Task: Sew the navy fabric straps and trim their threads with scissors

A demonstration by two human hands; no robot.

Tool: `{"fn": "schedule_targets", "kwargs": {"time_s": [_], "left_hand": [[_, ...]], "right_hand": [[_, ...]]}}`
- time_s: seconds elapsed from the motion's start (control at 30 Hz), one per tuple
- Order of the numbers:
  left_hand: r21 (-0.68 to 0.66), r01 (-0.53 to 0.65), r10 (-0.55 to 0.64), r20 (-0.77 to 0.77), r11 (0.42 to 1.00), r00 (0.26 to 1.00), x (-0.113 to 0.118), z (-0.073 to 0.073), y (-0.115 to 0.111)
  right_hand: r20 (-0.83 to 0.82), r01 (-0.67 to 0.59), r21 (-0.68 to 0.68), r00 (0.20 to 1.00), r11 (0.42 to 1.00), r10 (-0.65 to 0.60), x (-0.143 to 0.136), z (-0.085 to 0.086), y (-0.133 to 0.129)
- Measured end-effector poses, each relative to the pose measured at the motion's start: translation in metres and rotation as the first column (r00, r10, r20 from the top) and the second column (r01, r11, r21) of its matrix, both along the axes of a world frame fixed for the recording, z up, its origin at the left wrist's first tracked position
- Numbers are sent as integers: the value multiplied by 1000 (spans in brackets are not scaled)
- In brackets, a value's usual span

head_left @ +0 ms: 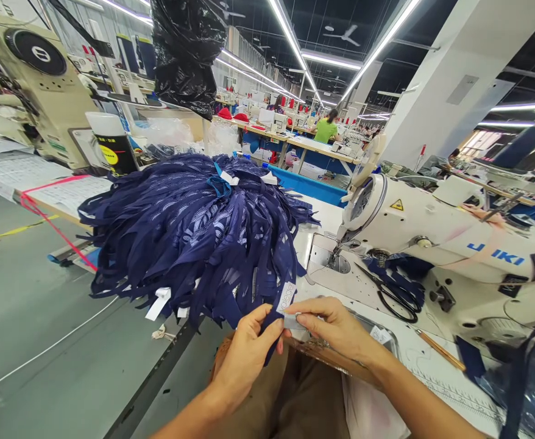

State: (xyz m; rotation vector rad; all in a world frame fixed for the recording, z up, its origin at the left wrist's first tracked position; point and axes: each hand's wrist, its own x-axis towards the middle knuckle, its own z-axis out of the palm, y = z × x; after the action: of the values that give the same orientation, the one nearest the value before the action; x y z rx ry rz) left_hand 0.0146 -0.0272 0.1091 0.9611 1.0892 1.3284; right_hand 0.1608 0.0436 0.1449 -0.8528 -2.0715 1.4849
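A large heap of navy blue lace-patterned garment pieces spreads over the table's left side, its strips hanging past the front edge. My left hand pinches the end of one navy strip between thumb and fingers. Close beside it, my right hand has thumb and forefinger closed on a white label with grey lettering, which lies against that strip. To the right stands a white sewing machine, its needle and presser foot above the metal plate. Black-handled scissors rest by the machine bed.
A wooden-handled tool lies at the right front, near more dark fabric. At the left are another sewing machine and a spray can. A black plastic bag hangs above the heap. A person in green sits far off.
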Motion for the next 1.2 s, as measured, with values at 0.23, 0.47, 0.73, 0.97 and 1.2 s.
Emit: {"fn": "schedule_targets", "kwargs": {"time_s": [0.23,0.47,0.73,0.97,1.2], "left_hand": [[-2,-9,9,9,1000,1000,0,4,1],[-54,-35,36,8,998,999,2,5,0],[-83,-62,63,8,995,998,4,0,0],[-93,-72,71,-18,993,997,5,3,0],[-95,-69,70,3,993,998,5,6,-1]], "right_hand": [[6,142,136,989,980,-145,2,-3,3],[34,112,149,992,982,-119,-1,-4,-4],[104,117,259,983,959,-148,-3,-1,-6],[105,123,314,981,941,-163,-2,-1,-5],[110,96,304,985,948,-134,-2,-2,-5]]}}
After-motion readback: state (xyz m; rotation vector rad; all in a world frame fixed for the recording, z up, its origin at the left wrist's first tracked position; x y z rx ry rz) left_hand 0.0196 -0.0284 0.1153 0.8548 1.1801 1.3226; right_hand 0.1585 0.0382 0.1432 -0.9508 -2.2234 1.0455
